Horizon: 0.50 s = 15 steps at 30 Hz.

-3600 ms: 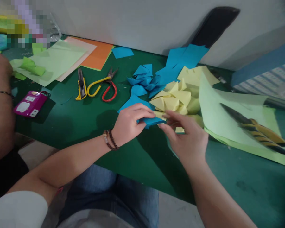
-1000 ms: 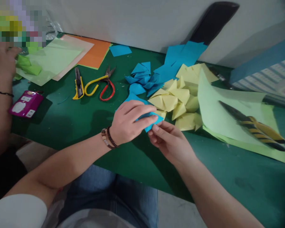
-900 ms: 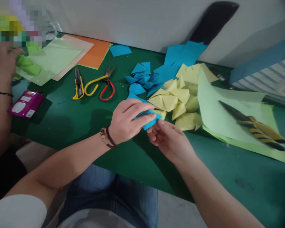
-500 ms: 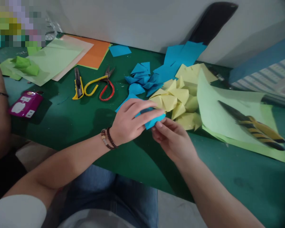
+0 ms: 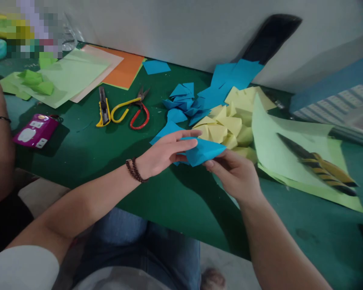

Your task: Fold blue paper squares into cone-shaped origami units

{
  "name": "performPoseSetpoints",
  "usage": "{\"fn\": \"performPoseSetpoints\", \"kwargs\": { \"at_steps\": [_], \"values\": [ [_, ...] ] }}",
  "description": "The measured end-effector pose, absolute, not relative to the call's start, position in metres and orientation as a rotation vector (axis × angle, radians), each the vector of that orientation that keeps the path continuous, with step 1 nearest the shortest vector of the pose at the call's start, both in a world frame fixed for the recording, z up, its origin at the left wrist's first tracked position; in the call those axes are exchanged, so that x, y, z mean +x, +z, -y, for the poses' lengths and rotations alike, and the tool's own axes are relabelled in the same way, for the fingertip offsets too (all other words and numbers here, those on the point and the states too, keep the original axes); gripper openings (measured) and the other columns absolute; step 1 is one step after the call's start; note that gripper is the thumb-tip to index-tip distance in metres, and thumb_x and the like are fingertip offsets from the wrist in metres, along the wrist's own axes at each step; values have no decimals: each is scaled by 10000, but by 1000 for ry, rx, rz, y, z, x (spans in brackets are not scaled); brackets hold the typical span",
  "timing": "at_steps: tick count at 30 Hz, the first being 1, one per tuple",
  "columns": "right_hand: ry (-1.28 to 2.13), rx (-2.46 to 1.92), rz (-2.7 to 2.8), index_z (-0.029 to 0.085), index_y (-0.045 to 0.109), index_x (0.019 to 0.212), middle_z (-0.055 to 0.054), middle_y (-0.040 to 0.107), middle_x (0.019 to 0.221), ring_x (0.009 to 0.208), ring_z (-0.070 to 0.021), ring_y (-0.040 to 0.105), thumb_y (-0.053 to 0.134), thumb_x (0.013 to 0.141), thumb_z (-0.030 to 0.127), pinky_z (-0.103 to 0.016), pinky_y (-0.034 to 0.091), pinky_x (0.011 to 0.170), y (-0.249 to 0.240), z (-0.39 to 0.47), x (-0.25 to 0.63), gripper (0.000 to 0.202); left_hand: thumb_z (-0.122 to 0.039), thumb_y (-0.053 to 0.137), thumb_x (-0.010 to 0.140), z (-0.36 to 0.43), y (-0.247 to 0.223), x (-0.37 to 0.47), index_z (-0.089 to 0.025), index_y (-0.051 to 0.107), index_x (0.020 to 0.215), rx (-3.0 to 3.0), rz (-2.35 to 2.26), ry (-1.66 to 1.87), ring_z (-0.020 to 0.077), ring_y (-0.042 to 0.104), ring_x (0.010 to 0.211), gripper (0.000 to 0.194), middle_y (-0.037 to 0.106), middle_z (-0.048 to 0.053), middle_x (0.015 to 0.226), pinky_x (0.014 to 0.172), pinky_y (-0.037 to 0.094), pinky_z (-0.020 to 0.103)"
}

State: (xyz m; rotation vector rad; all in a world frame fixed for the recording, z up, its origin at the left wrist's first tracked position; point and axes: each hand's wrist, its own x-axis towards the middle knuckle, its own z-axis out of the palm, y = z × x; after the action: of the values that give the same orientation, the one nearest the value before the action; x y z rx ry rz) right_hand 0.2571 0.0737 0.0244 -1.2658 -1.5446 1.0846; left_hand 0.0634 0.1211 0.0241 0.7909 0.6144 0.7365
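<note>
A folded piece of blue paper [image 5: 204,152] is held between my two hands above the green table. My left hand [image 5: 161,153] grips its left side, thumb on top and fingers underneath. At the paper's right end, my right hand [image 5: 237,171] pinches the lower edge between thumb and fingers. Just behind them lie a heap of folded blue paper pieces [image 5: 181,100] and a heap of folded yellow paper pieces [image 5: 225,123]. Part of another blue sheet [image 5: 166,131] shows behind my left hand.
Scissors [image 5: 136,108] and a yellow utility knife [image 5: 103,108] lie left of the heaps. A purple box [image 5: 36,131] sits farther left, near another person's arm [image 5: 0,137]. Black-and-yellow-handled scissors [image 5: 329,169] rest on light green sheets [image 5: 287,153] at right. A wall stands behind.
The blue paper now shows a broader, pointed face toward the right. My right hand has shifted right, and my left thumb now lies on top of the paper.
</note>
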Motion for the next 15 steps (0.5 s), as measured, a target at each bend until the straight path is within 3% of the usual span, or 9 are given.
{"fn": "performPoseSetpoints", "kwargs": {
  "at_steps": [4,11,15],
  "values": [
    [1064,-1361,1549,248,712,799,-11,651,685,638,-182,576,775,723,486,-350,507,643,29,-75,255,257,-226,732,807,-122,23,62,-197,607,1169,823,-640,752,102,654,713,385,679,-2,814,659,537,217],
    [1274,-1288,1316,245,693,826,12,614,642,551,-129,503,831,651,491,-293,456,527,24,-77,256,332,-283,755,793,-125,20,61,-176,592,1236,909,-662,784,122,671,677,484,697,1,779,630,529,239],
    [1402,-1195,1134,240,664,773,33,564,587,529,-106,480,839,659,438,-260,391,490,23,-78,256,289,-300,705,832,-125,21,63,-176,611,1184,940,-694,797,133,679,746,384,700,28,856,650,544,237]
  ]
}}
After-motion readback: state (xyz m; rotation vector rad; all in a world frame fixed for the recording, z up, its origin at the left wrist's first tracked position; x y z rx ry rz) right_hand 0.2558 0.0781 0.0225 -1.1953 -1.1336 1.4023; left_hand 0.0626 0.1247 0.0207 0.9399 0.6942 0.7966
